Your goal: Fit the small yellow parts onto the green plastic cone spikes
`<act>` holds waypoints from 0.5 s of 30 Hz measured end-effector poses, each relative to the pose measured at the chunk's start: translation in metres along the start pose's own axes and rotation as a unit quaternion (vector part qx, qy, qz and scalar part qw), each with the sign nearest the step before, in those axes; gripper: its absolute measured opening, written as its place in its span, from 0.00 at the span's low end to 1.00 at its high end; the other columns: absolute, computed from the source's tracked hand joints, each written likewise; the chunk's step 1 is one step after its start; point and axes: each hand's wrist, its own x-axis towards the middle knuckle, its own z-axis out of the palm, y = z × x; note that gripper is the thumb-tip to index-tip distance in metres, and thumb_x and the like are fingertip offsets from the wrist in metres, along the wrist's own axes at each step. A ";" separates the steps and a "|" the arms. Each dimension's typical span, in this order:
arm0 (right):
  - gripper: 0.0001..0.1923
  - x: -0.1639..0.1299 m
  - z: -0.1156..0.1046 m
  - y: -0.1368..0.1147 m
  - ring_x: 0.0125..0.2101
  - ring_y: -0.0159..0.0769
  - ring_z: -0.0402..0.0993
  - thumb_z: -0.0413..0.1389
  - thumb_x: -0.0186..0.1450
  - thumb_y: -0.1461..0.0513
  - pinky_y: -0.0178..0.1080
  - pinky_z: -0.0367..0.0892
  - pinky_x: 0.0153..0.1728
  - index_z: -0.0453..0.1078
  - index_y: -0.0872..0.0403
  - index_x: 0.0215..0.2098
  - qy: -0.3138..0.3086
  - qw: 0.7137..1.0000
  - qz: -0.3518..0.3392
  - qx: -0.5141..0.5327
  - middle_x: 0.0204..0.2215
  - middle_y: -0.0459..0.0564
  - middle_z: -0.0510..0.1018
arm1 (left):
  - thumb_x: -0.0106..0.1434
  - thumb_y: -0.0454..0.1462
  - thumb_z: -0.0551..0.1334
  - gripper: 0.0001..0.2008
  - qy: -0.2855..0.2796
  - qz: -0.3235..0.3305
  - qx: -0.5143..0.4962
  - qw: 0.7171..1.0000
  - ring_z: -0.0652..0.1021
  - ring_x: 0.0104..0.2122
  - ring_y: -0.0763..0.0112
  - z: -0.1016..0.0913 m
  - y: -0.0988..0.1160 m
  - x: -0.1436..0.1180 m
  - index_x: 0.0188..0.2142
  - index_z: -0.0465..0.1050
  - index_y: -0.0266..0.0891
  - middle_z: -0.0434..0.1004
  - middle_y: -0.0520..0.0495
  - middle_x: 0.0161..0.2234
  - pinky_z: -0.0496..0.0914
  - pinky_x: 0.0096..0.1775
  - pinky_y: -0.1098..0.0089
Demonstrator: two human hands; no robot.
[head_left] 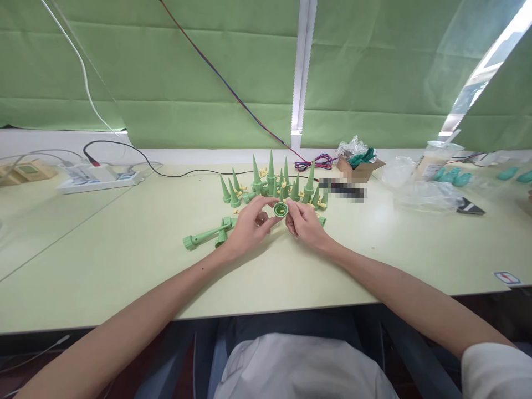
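Forearms cross the near edge of the bench point(353, 277) from its two sides and meet over the middle, well in from that edge. The left hand point(248, 228) has thumb and index finger bowed into a ring, their tips pinching the left side of a round green piece point(280, 210); how its other fingers press is hard to tell. The right hand point(306, 225) pinches the opposite rim between thumb and forefinger, the remaining fingers curled under. The piece is held between the two hands, in front of the standing spikes.

It looks like moulded plastic, so likely light and stiff, a little slick on smooth faces and hardly fragile, though any thin tip could bend or snap. The outer rim seems the best hold, with fingertips on opposite sides, clear of the hollow. That hollow end faces the person, showing rings and a yellow spot inside. Its long axis thus appears to run away toward the far edge; whether a spike extends behind is hidden.

Just left of the left hand, a lying spike point(204, 236) has its capped end toward the bench's near left corner and its narrow end slanting to the far right. Farther off, standing spikes point(271, 174) point straight up among yellow fittings point(321, 205). Beyond, near the far edge, sits a cardboard box point(361, 169).
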 end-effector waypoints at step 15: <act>0.26 -0.001 -0.001 -0.001 0.18 0.29 0.61 0.40 0.71 0.42 0.35 0.59 0.21 0.58 0.51 0.26 -0.023 0.999 -0.028 -0.041 0.19 0.43 0.66 | 0.65 0.55 0.57 0.26 -0.120 -0.191 -0.267 0.937 0.73 0.18 0.73 -0.001 -0.002 0.007 0.28 0.73 0.33 0.73 0.45 0.23 0.67 0.18 0.71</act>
